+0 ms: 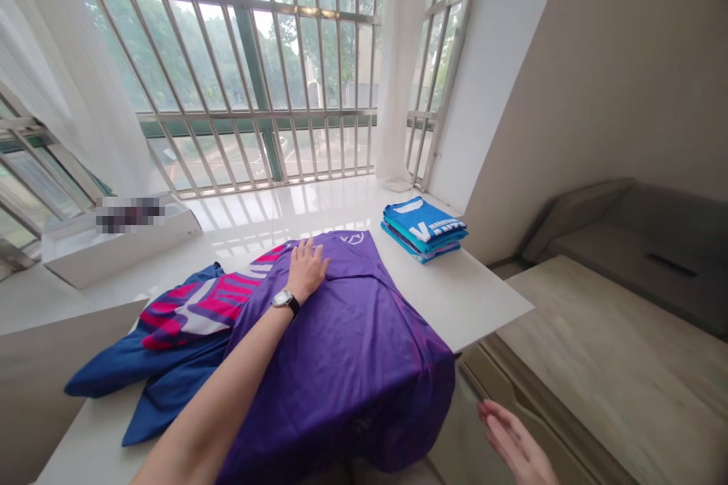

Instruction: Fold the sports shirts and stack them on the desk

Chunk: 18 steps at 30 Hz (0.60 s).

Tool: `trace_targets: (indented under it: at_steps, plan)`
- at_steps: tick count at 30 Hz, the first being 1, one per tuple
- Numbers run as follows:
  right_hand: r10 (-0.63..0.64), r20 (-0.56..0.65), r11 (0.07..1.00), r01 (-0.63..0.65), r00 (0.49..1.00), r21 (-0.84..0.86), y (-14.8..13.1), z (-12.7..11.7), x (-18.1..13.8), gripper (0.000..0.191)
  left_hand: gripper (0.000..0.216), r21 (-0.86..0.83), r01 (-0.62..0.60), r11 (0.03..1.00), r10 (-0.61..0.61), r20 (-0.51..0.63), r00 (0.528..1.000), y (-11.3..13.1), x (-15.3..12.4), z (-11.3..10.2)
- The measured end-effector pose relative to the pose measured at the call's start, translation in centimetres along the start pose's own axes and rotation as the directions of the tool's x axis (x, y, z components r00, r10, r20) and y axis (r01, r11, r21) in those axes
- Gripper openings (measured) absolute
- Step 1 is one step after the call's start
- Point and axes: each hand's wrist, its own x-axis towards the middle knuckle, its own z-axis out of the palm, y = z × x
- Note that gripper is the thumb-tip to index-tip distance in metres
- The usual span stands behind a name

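A purple shirt (346, 326) with a small white logo near its top lies spread over the white ledge, its lower part hanging over the front edge. My left hand (307, 270), with a watch on the wrist, rests flat on its upper part, fingers spread. To the left lies a bunched part with pink and white stripes (210, 299) and dark blue cloth (171, 371); I cannot tell whether it belongs to the same shirt. My right hand (515, 439) is low at the right, off the shirt, its fingers stretched out and nothing visible in them.
A stack of folded blue shirts (424, 227) sits on the white ledge (483, 299), right of the purple shirt. A white box (119, 242) stands at the left by the barred window (255, 76). A marble-like surface (619, 348) and grey sofa (631, 242) are at the right.
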Motion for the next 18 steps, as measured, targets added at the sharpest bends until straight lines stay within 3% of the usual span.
trace_targets:
  at_steps: [2,4,5,7,9,12,15,18]
  plan:
    - [-0.112,-0.004,0.993,0.112,0.994,-0.023,-1.5,3.2,1.3,0.052,0.036,-0.221,-0.005,0.975,0.010,0.019,1.000,3.2,-0.9,-1.3]
    - [-0.181,0.049,0.983,0.183,0.982,-0.022,-2.9,5.6,2.1,0.052,0.028,-0.553,0.073,0.830,-0.026,0.092,0.995,7.0,-2.5,-2.2]
    - [-0.201,0.085,0.979,0.202,0.976,-0.013,-3.5,6.4,2.4,0.052,0.024,-0.710,0.145,0.690,-0.058,0.145,0.988,8.9,-3.6,-2.4]
    - [-0.229,0.166,0.972,0.234,0.959,-0.015,-4.3,6.9,2.9,0.051,0.024,-0.914,0.280,0.292,-0.033,0.283,0.958,12.5,-6.1,-2.5]
    - [-0.267,0.241,0.952,0.294,0.933,-0.082,-5.0,6.4,3.2,0.048,0.031,-0.902,0.418,-0.110,0.030,0.417,0.908,15.4,-8.6,-2.2]
    - [-0.368,0.267,0.870,0.431,0.891,-0.239,-6.4,4.9,3.2,0.046,0.031,-0.686,0.529,-0.500,-0.007,0.614,0.789,18.1,-11.1,-1.5]
    - [-0.461,0.265,0.781,0.529,0.847,-0.331,-8.2,3.9,2.3,0.040,0.027,-0.519,0.538,-0.664,-0.062,0.755,0.653,19.3,-11.6,-0.9]
    - [-0.521,0.329,0.702,0.614,0.788,-0.359,-9.9,3.9,1.2,0.031,0.020,-0.492,0.524,-0.695,-0.081,0.778,0.623,19.8,-11.1,-0.7]
